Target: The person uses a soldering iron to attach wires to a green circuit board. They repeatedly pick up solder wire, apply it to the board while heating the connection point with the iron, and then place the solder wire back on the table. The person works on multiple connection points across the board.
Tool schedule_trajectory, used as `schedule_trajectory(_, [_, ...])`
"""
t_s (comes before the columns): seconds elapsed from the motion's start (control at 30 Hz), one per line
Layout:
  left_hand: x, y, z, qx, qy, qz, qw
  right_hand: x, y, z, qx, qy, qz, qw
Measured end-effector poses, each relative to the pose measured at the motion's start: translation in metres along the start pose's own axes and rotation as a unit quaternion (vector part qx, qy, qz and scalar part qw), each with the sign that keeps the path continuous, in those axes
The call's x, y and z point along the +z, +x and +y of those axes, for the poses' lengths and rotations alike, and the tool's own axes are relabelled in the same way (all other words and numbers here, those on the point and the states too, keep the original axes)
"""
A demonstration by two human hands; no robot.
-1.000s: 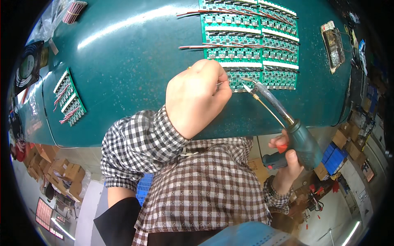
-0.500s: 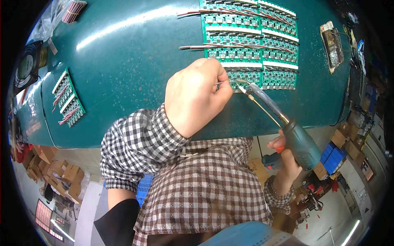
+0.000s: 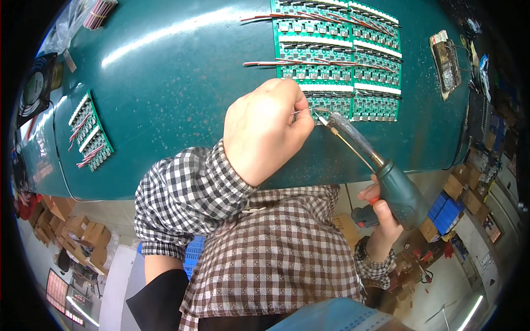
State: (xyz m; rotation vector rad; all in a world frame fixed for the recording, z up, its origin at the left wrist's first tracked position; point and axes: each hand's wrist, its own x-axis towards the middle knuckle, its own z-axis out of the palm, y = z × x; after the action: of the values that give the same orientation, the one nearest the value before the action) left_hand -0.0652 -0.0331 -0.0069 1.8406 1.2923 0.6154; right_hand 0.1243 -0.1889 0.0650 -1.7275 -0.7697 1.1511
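Note:
My left hand (image 3: 268, 132) is closed in a pinch on a thin wire (image 3: 296, 112), just over the near left corner of the green circuit board panel (image 3: 376, 105). My right hand (image 3: 387, 214) grips a soldering gun (image 3: 402, 190) with a dark green body and a red trigger. Its long barrel slants up to the left, and the tip sits at the panel's near edge, close to my left fingertips. Whether the tip touches a pad is too small to tell. Rows of white connectors and red, white and black wires run across the panel.
A smaller board panel (image 3: 91, 132) with wires lies at the left of the green table (image 3: 165, 105). At the far left are a fan (image 3: 38, 88) and a wire bundle (image 3: 100, 14). A worn, blackened block (image 3: 445, 65) rests at the right.
The soldering gun's tip has shifted slightly left, toward my left fingers, and its handle has swung a little left too. My left hand has barely moved.

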Motion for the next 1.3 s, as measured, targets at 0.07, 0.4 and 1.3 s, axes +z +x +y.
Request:
schedule_trajectory(0.07, [0.001,0.000,0.000,0.003,0.000,0.001,1.000,0.002,-0.001,0.001,-0.002,-0.020,0.011,1.000])
schedule_trajectory(0.4, [0.001,-0.001,-0.001,0.014,-0.002,0.013,1.000,-0.002,0.000,-0.001,-0.009,-0.064,-0.017,0.998])
schedule_trajectory(1.3, [0.003,-0.001,-0.001,0.017,0.003,0.018,1.000,0.001,-0.001,-0.003,-0.007,-0.069,-0.016,0.997])
